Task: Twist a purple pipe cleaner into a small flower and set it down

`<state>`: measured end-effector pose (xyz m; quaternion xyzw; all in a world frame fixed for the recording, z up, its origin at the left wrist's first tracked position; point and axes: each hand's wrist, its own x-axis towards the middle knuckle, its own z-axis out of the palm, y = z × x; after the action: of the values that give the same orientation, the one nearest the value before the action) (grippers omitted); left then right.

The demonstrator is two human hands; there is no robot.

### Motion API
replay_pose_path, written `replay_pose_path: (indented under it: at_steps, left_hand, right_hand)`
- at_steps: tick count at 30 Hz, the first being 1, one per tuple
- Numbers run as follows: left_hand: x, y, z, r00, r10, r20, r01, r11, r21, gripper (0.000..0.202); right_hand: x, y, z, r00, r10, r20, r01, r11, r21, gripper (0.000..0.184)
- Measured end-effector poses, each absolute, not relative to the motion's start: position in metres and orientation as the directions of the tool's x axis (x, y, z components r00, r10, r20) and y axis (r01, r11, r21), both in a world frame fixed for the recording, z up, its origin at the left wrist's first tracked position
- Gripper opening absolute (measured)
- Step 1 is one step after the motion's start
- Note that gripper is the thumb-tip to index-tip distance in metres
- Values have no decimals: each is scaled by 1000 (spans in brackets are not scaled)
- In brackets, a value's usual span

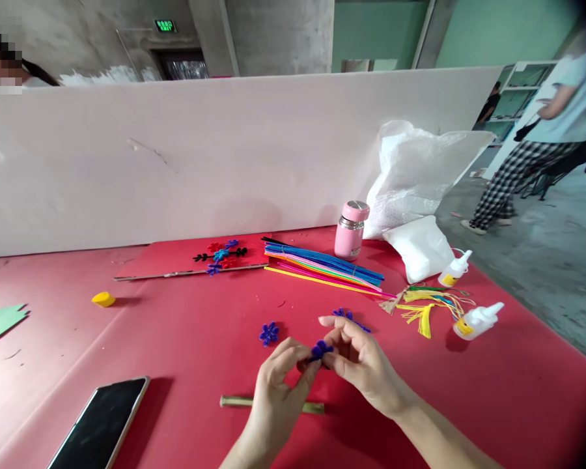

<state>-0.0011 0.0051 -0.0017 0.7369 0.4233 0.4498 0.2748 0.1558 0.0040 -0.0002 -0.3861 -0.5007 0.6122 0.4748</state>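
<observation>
Between my two hands is a small purple pipe-cleaner flower (321, 350). My left hand (282, 381) pinches its left side with thumb and fingertips. The thumb and fingers of my right hand (359, 358) close on its right edge. A finished-looking purple flower (269, 333) lies flat to the left of my hands. Another purple pipe-cleaner piece (351, 319) lies just behind my right hand, partly hidden by it. Under my left wrist a short bamboo stick (237, 401) rests on the red table (195, 365), its middle covered by that hand.
Bundled coloured pipe cleaners (322, 260) lie at the back, near a pink thermos (351, 231). To the right are yellow tassels (422, 312) and glue bottles (477, 322). A phone (100, 423) lies front left; a yellow piece (103, 299) sits farther back. A person (542, 130) stands beyond the partition.
</observation>
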Motion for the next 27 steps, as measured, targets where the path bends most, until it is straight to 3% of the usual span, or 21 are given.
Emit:
replay_pose_path:
  at_steps: [3,6,10,13,16,19,21,23,25,27]
  left_hand:
    - [-3,3,-1,271,739,617,486,-658,576,12]
    - [-4,3,2,305,620,723,602,-714,358,21]
    - [-3,2,9,318,543,778,681,-701,211,21]
    - [-2,0,9,343,530,776,687,-705,178,20]
    - [-2,-1,5,296,584,756,667,-693,274,22]
    - [-3,-1,3,134,755,642,573,-588,571,15]
    - [-4,0,3,64,896,438,416,-423,805,6]
    - [-4,1,3,100,977,187,219,-205,954,17]
    - [-3,1,2,180,984,-1,49,-8,999,23]
    - [-2,1,0,227,968,-103,-72,122,990,24]
  right_hand:
    - [155,5,0,-217,976,-11,-176,-50,-983,35]
    - [154,5,0,-159,987,-30,-146,-53,-988,31]
    - [153,2,4,-225,973,-44,-198,-90,-976,28]
    - [151,1,5,-273,962,11,-228,-53,-972,19]
    - [151,3,2,-209,975,68,-219,22,-976,13]
    - [153,4,-2,-110,988,110,-156,93,-983,10]
    - [155,4,-2,-94,986,137,-105,127,-986,8]
    - [156,3,-1,-126,979,161,-86,150,-985,8]
    - [156,1,1,-186,965,183,-85,170,-982,8]
    - [155,0,4,-252,947,202,-63,192,-979,8]
